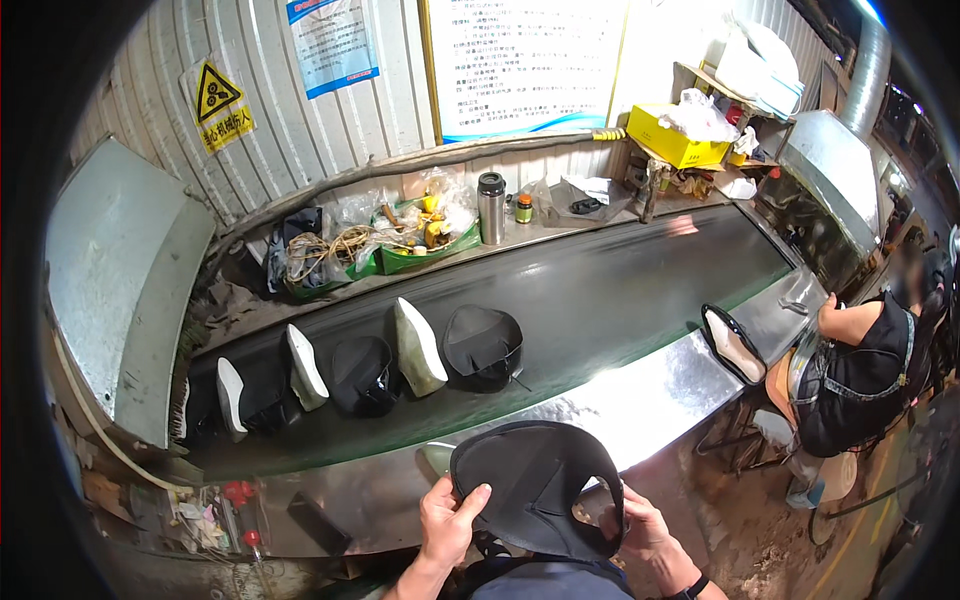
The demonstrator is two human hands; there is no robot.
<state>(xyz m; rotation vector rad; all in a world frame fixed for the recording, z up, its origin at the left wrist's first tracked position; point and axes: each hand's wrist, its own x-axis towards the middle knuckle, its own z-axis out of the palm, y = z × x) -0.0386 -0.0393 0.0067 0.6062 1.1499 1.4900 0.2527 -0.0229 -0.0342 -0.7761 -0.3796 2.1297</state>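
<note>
**Black upper held at the near edge of the belt, both hands occupied**

At far left, the dark belt (610, 280) is bounded by a grey metal hood (115, 300), under whose side the row of pieces is partly lost. Along the left half, pale shoe forms (308, 368) are spaced among black pieces (483, 345), with narrow gaps left between them. The back edge is lined by a ledge (535, 236), on which plastic bags (425, 230), a steel flask (491, 208) and a small jar (524, 208) are set. The front edge is formed by a shiny metal strip (600, 405); a flat black object (318, 523) is laid on it at left. Right of the row, a long stretch of belt surface is seen. The strip's right end is taken up by a black-edged shoe (735, 345), set just beside another person (850, 370), by whom room on that side is limited.

The black upper (510, 485) is held before the wearer's body, over the strip's near edge; whether the strip is touched cannot be told. A broad, matt, curved shape is shown, crossed by a ridge and pierced by a large oval opening at right. A pale green form (437, 458) is partly hidden behind it. Its left edge is pinched by the left hand (450, 525), thumb on top. Its right edge is gripped by the right hand (648, 525), fingers curled and partly hidden.
</note>
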